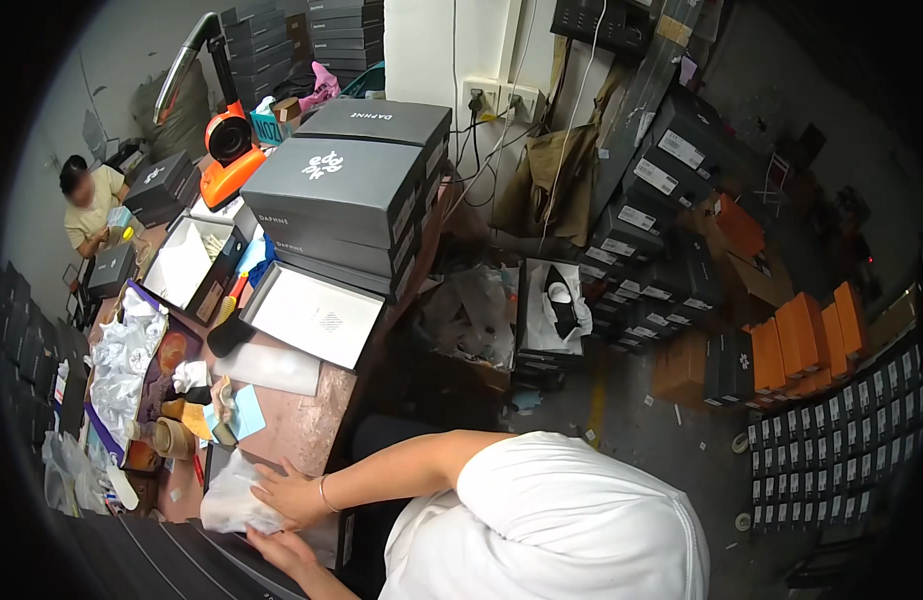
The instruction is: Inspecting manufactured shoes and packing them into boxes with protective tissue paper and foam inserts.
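Note:
A crumpled bundle of white tissue paper [232, 497] lies at the near edge of the worktable, over what looks like a dark grey box. My right hand [294, 497], with a bracelet at the wrist, rests on the bundle's right side, fingers spread and pressing the paper. Below it, my left hand [285, 550] grips the paper's lower edge, its fingertips partly hidden. Whatever the paper wraps is out of sight. Beyond the hands are a tape roll [174, 438], a blue paper sheet [244, 412] and a white paper sheet [270, 368].
Stacked grey shoeboxes [332, 190] and an open white-lined lid [317, 312] occupy the table's far part, near an orange lamp-like device [232, 165]. An open box with a black shoe [559, 300] stands beyond. Another person [94, 205] works at far left. Orange boxes [802, 335] stand right.

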